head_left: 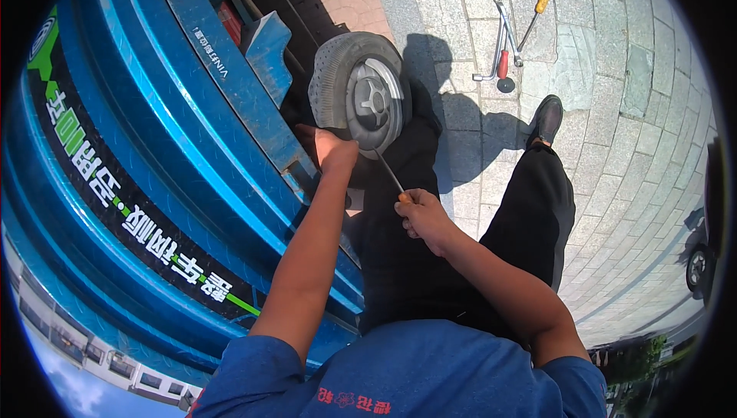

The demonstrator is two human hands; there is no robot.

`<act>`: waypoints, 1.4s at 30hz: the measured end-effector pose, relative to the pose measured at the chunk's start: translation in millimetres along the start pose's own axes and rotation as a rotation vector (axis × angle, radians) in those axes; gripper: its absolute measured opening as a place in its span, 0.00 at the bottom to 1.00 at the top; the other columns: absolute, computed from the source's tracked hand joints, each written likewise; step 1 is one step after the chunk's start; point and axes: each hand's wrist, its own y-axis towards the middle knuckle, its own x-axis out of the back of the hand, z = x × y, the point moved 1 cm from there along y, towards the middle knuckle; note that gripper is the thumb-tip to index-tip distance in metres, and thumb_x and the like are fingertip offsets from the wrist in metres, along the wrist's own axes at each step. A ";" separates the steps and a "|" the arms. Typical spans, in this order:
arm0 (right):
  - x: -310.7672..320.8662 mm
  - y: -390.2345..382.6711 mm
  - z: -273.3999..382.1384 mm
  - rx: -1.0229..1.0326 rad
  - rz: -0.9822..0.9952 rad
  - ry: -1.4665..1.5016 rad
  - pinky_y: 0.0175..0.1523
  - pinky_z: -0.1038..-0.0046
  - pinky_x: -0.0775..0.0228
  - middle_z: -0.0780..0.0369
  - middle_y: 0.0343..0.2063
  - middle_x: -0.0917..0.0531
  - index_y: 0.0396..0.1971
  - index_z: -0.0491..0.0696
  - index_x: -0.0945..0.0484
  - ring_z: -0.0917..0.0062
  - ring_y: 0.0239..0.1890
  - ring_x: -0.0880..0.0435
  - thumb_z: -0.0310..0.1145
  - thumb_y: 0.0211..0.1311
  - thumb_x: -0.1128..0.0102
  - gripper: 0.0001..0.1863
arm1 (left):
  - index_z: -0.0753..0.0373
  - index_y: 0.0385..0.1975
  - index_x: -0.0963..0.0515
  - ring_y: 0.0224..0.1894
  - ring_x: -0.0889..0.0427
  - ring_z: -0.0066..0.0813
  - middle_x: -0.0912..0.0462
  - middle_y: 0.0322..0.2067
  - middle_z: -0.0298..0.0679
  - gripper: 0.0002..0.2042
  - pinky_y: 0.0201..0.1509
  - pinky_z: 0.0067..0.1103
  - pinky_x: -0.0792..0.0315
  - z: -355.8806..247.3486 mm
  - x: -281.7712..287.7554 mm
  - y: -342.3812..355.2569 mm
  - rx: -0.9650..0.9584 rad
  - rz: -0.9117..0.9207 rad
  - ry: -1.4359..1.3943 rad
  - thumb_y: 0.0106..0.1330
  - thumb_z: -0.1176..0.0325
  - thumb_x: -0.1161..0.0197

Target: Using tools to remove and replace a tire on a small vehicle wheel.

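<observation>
A small wheel point(374, 103) with a grey metal rim and worn tyre stands beside the blue vehicle, between the vehicle's side and my legs. At the tyre's near edge my left hand point(334, 151) grips the wheel, its thumb toward the rim and its fingers partly hidden. My right hand point(421, 217) is closed around the orange-yellow handle of a screwdriver point(390, 171). The thin metal shaft slants up and left, and its tip meets the near edge of the rim. How far the tip reaches in cannot be seen.
Blue ribbed vehicle panels point(176, 111) fill the left side. On the paving to the right lie a wrench point(503, 15), an L-shaped socket wrench point(491, 65), a red-handled tool point(503, 65) with a black disc, and a yellow-handled screwdriver point(542, 2). My shoe point(546, 120) rests nearby.
</observation>
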 end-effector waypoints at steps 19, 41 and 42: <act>96.6 25.8 99.3 0.778 -0.200 -0.858 0.47 0.58 0.24 0.49 0.42 0.16 0.53 0.41 0.22 0.54 0.40 0.15 0.36 0.68 0.44 0.19 | 0.84 0.70 0.72 0.77 0.50 0.54 0.50 0.72 0.68 0.72 0.80 0.26 0.54 23.2 19.6 26.9 -0.116 0.127 -0.088 0.38 0.65 0.15; 72.6 194.1 102.0 0.568 -0.025 -0.593 0.38 0.72 0.27 0.61 0.25 0.16 0.39 0.38 0.15 0.80 0.28 0.20 0.47 0.63 0.31 0.23 | 0.65 0.75 0.51 0.65 0.31 0.56 0.39 0.69 0.54 0.55 0.59 0.35 0.23 -94.4 31.1 20.2 -0.283 -0.331 0.506 0.47 0.65 0.22; 76.2 200.8 98.4 0.564 -0.023 -0.590 0.38 0.72 0.27 0.61 0.25 0.16 0.39 0.38 0.15 0.80 0.28 0.20 0.47 0.63 0.31 0.23 | 0.65 0.75 0.50 0.64 0.29 0.55 0.38 0.69 0.55 0.52 0.59 0.36 0.24 -96.5 27.5 26.4 -0.271 -0.280 0.525 0.49 0.65 0.25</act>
